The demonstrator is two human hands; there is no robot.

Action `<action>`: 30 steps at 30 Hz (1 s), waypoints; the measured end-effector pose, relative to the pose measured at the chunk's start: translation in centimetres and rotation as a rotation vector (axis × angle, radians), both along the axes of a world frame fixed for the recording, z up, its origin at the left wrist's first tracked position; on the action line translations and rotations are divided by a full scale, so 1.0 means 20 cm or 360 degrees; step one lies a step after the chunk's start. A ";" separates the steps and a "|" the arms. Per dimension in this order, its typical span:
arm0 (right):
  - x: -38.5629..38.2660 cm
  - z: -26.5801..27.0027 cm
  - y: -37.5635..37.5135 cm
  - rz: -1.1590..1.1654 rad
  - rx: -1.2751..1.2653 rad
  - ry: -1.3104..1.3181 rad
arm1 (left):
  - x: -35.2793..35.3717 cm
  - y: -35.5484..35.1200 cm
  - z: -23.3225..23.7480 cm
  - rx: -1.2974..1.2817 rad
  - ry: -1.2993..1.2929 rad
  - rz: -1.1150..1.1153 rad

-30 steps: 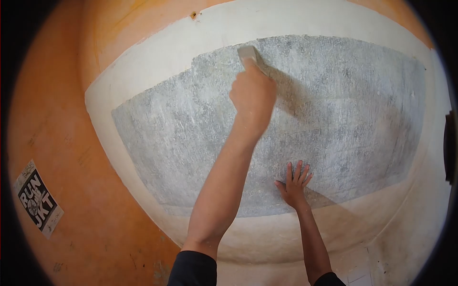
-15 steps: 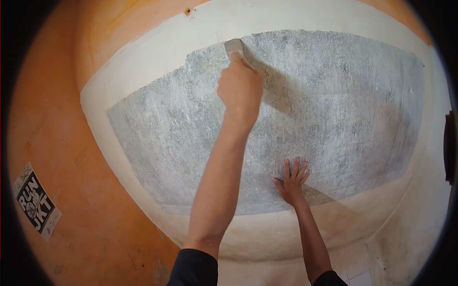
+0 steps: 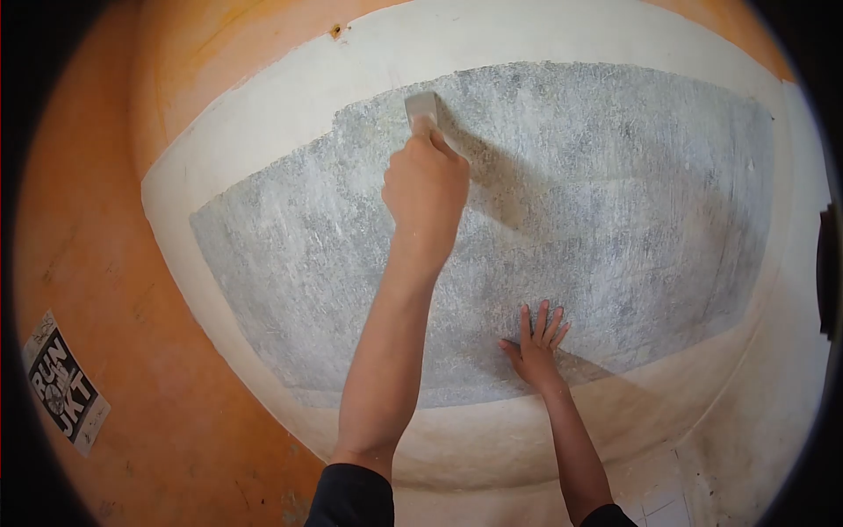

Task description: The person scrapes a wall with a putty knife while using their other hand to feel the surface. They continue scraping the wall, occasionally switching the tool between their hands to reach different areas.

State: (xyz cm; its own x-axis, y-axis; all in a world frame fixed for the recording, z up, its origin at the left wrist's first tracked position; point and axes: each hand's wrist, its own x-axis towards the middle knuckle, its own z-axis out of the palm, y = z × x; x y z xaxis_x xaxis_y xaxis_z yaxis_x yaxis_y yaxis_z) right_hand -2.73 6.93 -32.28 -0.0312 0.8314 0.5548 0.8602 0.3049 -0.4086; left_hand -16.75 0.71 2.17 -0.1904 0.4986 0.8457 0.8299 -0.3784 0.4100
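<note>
My left hand (image 3: 428, 189) is closed around the handle of a putty knife (image 3: 421, 107), its flat blade pointing up. The blade lies against the rough grey patch (image 3: 351, 263) of the wall, a little below the patch's upper border. Most of the handle is hidden by my fingers. Lower down and to the right, my right hand (image 3: 537, 351) rests with its fingers spread on the grey surface near the bottom border. Nothing is held in it.
A smooth white band (image 3: 263, 114) surrounds the grey patch. Orange wall (image 3: 176, 369) lies to the left, bearing a black-and-white sticker (image 3: 66, 384). A small hole (image 3: 335, 32) shows near the top. At the right edge is a dark object (image 3: 826, 272).
My left hand and the putty knife have moved slightly downward from the patch's upper border. My right hand stays in place on the wall. The view has shifted a little.
</note>
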 end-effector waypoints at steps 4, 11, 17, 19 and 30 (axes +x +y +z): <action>0.00 -0.02 0.01 -0.0018 0.0055 -0.0007 | -0.05 0.08 0.09 0.0106 -0.0067 0.0117; 0.00 -0.12 0.05 -0.0097 0.0195 -0.0043 | -0.27 -0.06 -0.08 -0.0138 -0.0079 0.0041; -0.07 -0.24 -0.05 -0.0108 0.0188 0.0256 | -0.61 0.02 -0.29 0.0027 -0.0139 0.0065; -0.14 -0.28 -0.09 -0.0060 0.0153 0.0415 | -0.63 -0.01 -0.19 0.0006 -0.0126 0.0121; -0.29 -0.54 0.09 -0.0251 0.0118 0.0513 | -0.76 0.01 -0.03 0.0134 -0.0049 0.0049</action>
State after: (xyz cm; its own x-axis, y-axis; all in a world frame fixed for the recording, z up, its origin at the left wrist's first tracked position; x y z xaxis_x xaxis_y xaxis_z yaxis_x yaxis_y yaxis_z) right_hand -8.44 8.69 -43.02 0.2804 0.7694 0.5740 0.7295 0.2178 -0.6484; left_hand -31.99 0.85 1.51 -0.2312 0.4192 0.8780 0.8292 -0.3872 0.4032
